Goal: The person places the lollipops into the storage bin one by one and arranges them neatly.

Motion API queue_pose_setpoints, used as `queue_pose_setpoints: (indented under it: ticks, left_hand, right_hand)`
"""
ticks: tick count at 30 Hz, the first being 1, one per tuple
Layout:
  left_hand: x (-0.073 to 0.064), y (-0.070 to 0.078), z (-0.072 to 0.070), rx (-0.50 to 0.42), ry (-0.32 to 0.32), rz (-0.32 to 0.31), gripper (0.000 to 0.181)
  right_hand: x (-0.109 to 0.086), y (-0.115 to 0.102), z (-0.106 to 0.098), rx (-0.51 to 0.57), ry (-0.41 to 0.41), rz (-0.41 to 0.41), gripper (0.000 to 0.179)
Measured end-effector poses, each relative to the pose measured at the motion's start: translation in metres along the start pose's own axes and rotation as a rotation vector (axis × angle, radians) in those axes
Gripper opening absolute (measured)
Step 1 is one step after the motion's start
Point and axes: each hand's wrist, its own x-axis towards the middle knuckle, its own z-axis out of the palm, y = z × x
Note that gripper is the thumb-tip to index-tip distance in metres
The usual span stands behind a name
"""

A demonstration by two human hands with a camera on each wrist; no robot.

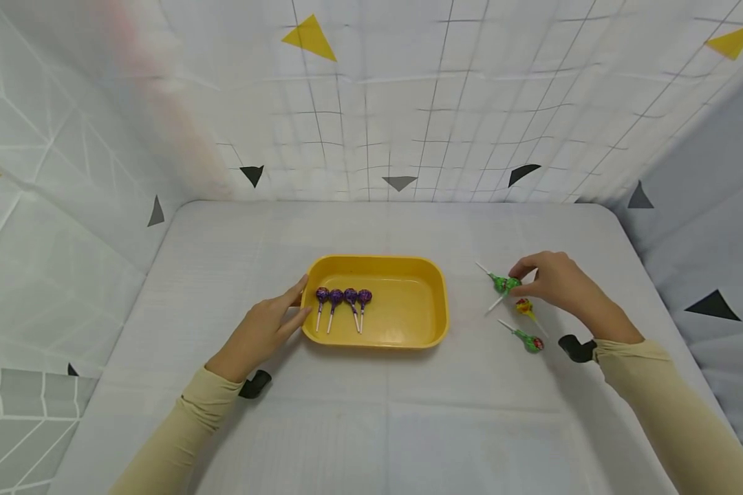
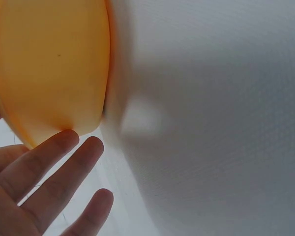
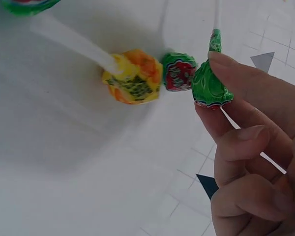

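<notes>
A yellow tray lies on the table, and my left hand holds its left end. In the left wrist view the fingers lie against the tray's outer wall, and the thumb reaches the rim. Purple lollipops lie in a row in the left half of the tray. My right hand pinches a green lollipop by its wrapped head, between thumb and fingers. Beside it lies another green lollipop. A yellow lollipop and a green-and-red lollipop lie nearer to me.
The table has a pale cloth and rounded far corners. White grid-patterned fabric with yellow and dark triangles hangs behind it, and similar fabric stands at both sides. Black wrist-worn devices sit under the wrists.
</notes>
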Motion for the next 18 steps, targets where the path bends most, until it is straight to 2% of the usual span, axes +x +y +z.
queue_pose_setpoints:
  ticks: [18]
  left_hand:
    - [0.000, 0.000, 0.000, -0.006, 0.002, -0.001, 0.064]
  right_hand:
    - [-0.001, -0.027, -0.010, -0.003, 0.007, -0.050, 0.033]
